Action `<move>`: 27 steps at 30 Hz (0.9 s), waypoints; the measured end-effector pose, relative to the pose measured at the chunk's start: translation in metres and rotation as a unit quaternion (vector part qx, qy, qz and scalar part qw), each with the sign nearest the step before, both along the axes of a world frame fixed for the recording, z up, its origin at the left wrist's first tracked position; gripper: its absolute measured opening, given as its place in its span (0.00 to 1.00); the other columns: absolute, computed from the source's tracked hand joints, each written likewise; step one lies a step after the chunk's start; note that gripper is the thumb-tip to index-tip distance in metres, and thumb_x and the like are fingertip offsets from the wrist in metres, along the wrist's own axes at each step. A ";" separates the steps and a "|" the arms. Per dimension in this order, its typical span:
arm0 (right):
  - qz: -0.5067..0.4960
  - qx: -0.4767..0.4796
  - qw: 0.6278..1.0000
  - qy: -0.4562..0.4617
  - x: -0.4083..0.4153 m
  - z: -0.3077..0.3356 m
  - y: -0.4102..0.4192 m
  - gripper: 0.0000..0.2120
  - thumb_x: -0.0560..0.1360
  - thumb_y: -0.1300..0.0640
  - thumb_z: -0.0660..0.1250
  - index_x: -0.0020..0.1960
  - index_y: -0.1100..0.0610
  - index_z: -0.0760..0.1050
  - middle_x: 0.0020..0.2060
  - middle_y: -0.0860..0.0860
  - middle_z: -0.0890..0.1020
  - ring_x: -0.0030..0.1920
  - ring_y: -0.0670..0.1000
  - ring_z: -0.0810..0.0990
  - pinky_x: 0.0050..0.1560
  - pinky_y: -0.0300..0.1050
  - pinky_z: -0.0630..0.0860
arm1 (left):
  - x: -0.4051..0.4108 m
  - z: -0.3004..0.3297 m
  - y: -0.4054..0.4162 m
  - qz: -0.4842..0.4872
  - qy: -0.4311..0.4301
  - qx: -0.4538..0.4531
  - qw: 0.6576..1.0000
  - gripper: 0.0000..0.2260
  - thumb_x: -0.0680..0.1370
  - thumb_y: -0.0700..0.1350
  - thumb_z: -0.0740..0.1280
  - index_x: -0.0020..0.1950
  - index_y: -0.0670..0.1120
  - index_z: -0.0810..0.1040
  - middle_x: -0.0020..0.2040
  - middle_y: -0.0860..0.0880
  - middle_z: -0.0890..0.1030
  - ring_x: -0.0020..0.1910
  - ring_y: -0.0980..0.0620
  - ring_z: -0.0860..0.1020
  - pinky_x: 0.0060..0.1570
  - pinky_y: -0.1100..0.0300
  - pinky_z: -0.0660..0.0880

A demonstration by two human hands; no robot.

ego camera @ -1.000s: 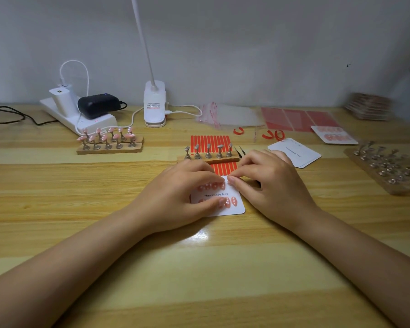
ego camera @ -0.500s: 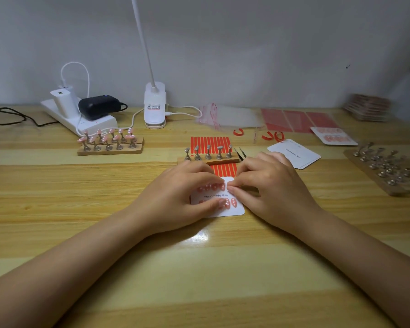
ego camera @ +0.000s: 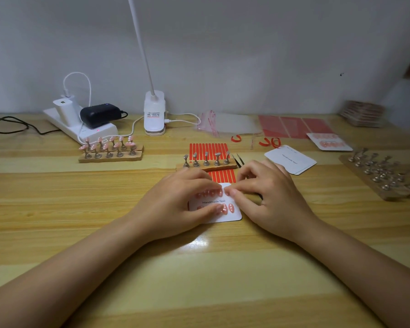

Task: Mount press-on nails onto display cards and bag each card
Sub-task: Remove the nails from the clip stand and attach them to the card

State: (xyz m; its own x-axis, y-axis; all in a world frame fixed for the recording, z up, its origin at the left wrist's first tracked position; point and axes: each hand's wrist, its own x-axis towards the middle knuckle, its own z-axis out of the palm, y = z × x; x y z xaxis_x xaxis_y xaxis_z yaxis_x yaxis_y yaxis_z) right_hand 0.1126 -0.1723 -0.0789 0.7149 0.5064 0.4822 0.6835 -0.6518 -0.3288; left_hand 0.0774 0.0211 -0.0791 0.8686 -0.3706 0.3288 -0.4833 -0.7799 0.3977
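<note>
A white display card (ego camera: 232, 216) printed "Handmade Nail" lies flat on the wooden table, with pink press-on nails in a row above the text and a row below it. My left hand (ego camera: 175, 204) holds the card, its fingertips over the upper row and its thumb on the lower row. My right hand (ego camera: 270, 200) pinches the rightmost nail (ego camera: 227, 192) of the upper row between thumb and forefinger. Just behind the card stand an empty nail holder (ego camera: 206, 163) and red adhesive strips (ego camera: 208, 149). Farther left, another holder (ego camera: 110, 150) carries several pink nails.
Tweezers (ego camera: 237, 160) lie by my right hand, with blank cards (ego camera: 290, 159) beyond them. Clear bags (ego camera: 230, 125), red sheets (ego camera: 294, 126) and a filled card (ego camera: 329, 142) sit at the back right. A board of metal holders (ego camera: 379, 176) lies right; a lamp (ego camera: 154, 114) and power strip (ego camera: 81, 126) back left.
Both hands stay on the card. My right thumb and forefinger have shifted slightly on the upper row's right end; the card has hardly moved.
</note>
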 end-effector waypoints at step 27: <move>-0.016 0.094 0.994 0.054 0.007 0.001 -0.005 0.14 0.69 0.51 0.72 0.31 0.50 0.68 0.31 0.43 0.73 0.37 0.42 0.71 0.46 0.40 0.66 | 0.065 0.060 0.011 0.024 -0.070 -0.034 0.997 0.12 0.75 0.45 0.67 0.57 0.46 0.78 0.49 0.51 0.80 0.43 0.62 0.75 0.44 0.75 0.69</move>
